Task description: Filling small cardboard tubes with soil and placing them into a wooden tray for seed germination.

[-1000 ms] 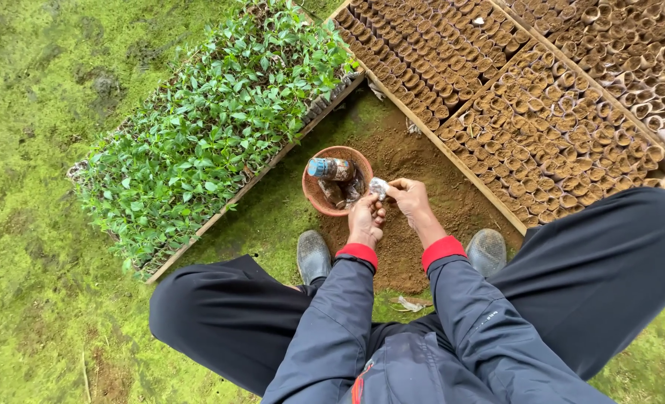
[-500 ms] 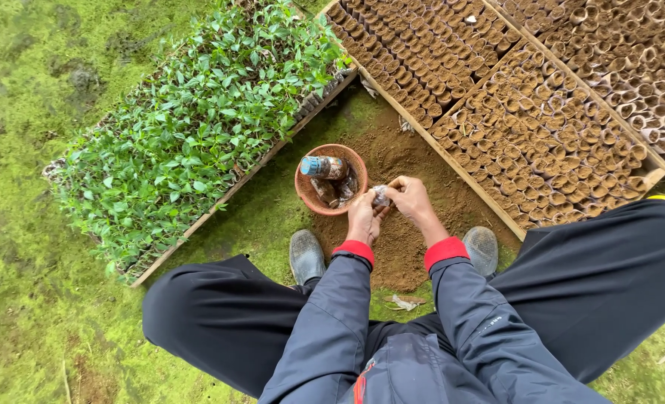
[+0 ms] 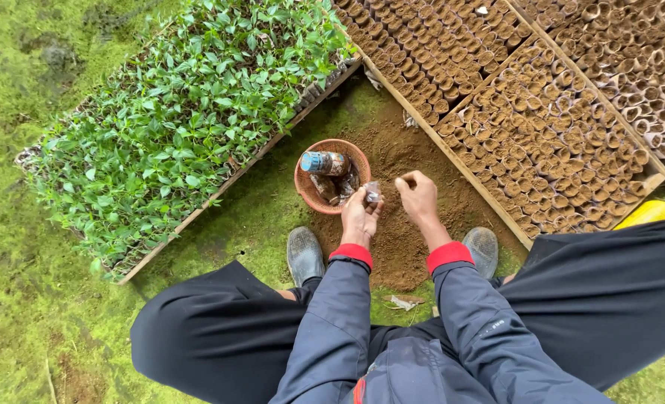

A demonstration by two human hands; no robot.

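**Here, two hands work over a pile of soil**

The left hand (image 3: 360, 219) is closed around a small clear plastic bag (image 3: 372, 193), which it holds upright just beside the terracotta bowl (image 3: 308, 179). The right hand (image 3: 418, 198) is near the bag, on the side away from the bowl, with the fingers pinched together; I cannot tell whether something is between them. Both hands are above a patch of loose brown soil (image 3: 399, 247) that spreads from the bowl toward the person's two grey shoes. Inside the bowl lies a small bottle with a blue cap (image 3: 323, 162) and some crumpled plastic pieces. To the far side of the bowl from the hands stands a tray of green seedlings (image 3: 175, 127). Beyond the soil, wooden frames hold many rolled brown paper pots (image 3: 549, 142).
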